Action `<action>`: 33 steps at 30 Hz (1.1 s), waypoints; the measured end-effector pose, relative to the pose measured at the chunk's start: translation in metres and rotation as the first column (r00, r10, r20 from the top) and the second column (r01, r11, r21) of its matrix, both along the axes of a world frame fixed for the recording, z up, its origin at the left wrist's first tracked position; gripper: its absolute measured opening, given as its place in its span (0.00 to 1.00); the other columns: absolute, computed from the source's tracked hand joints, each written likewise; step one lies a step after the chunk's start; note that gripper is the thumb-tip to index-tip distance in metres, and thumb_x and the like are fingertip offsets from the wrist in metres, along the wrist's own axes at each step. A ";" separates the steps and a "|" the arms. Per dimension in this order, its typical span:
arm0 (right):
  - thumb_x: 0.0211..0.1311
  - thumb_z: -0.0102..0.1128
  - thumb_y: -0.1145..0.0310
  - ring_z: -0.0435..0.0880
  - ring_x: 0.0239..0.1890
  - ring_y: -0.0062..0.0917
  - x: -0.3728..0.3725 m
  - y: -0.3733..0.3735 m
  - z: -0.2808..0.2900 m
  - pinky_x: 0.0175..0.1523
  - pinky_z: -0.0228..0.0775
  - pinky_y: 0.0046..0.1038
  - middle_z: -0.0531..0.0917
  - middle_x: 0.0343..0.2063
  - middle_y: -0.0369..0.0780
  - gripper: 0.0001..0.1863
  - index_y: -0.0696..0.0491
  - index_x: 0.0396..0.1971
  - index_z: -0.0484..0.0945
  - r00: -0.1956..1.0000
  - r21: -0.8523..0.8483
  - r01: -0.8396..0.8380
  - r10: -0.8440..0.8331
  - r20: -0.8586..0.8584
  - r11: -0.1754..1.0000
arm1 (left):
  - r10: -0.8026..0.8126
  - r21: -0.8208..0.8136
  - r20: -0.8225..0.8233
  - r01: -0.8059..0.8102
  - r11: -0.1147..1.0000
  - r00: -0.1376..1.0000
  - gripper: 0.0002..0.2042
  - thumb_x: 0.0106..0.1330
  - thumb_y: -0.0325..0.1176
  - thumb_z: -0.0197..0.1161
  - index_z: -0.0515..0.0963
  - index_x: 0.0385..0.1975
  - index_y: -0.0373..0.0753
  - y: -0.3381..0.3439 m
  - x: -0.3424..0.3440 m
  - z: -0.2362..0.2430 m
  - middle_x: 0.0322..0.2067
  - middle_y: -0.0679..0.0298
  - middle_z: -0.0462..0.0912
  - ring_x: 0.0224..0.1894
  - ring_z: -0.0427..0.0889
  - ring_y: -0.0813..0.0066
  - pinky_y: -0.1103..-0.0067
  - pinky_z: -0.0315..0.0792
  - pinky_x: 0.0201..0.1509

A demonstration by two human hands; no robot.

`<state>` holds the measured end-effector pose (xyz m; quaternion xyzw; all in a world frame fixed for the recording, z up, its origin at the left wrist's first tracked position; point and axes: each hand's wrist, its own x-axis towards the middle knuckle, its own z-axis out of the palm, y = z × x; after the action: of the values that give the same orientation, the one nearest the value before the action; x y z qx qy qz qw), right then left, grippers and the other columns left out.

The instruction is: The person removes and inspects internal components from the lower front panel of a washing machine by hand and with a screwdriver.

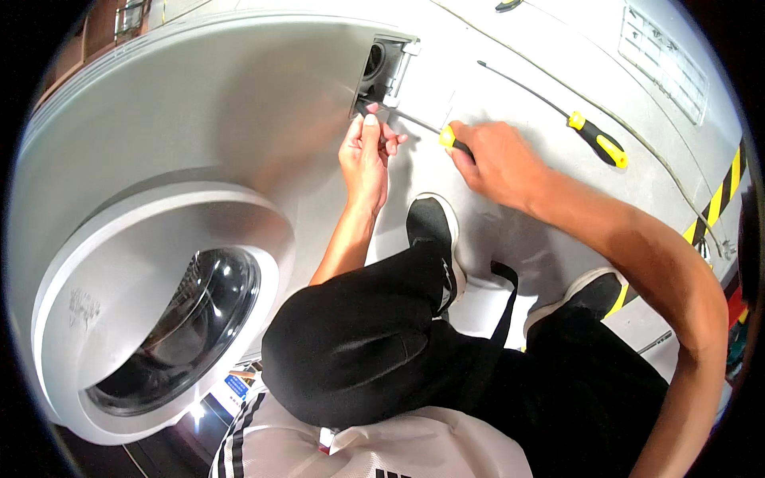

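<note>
A front-loading washing machine (263,103) fills the left side, with a small service opening (381,68) in its lower front corner. Inside that opening is a dark round part (374,60). My left hand (368,155) is at the opening's near edge, thumb and forefinger pinched at a small dark piece that I cannot make out. My right hand (498,159) is closed round the black and yellow handle of a screwdriver (448,138). Its shaft points left into the opening, just beyond my left fingers; the tip is hidden.
A second screwdriver (594,137) lies on the pale floor to the right, near a long thin cable (594,95). The machine's round glass door (191,319) is at lower left. Yellow-black floor tape (721,195) runs along the right. My shoes (430,227) stand below the hands.
</note>
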<state>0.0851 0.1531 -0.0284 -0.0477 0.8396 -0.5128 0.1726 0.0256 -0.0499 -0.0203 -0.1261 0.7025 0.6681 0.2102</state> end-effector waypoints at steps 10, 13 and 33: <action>0.61 0.51 0.66 0.80 0.30 0.44 0.003 0.000 0.001 0.34 0.71 0.43 0.79 0.22 0.48 0.12 0.59 0.37 0.72 1.000 0.054 -0.004 0.005 -0.029 0.999 | 0.123 -0.133 -0.022 -0.125 0.983 0.992 0.09 0.67 0.34 0.57 0.74 0.41 0.36 0.003 -0.004 0.008 0.42 0.65 0.76 0.43 0.73 0.78 0.74 0.71 0.51; 0.61 0.52 0.67 0.78 0.28 0.44 0.008 -0.003 -0.002 0.33 0.69 0.42 0.78 0.22 0.48 0.12 0.59 0.40 0.72 0.999 0.060 0.025 -0.022 -0.039 0.998 | 0.104 -0.118 -0.057 -0.110 0.987 0.993 0.09 0.68 0.31 0.55 0.74 0.43 0.34 -0.002 0.001 0.007 0.41 0.63 0.76 0.42 0.74 0.77 0.75 0.71 0.51; 0.60 0.53 0.64 0.78 0.19 0.41 0.007 0.005 0.009 0.29 0.71 0.35 0.78 0.16 0.49 0.12 0.57 0.34 0.79 0.977 -0.225 0.120 -0.075 0.198 0.967 | 0.118 0.138 -0.038 -0.111 0.984 0.992 0.11 0.69 0.31 0.52 0.69 0.47 0.32 -0.004 -0.002 0.001 0.32 0.63 0.76 0.32 0.76 0.76 0.71 0.74 0.53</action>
<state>0.0921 0.1585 -0.0196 0.0222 0.7541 -0.6190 0.2184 0.0238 -0.0540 -0.0195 -0.1364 0.6518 0.7279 0.1634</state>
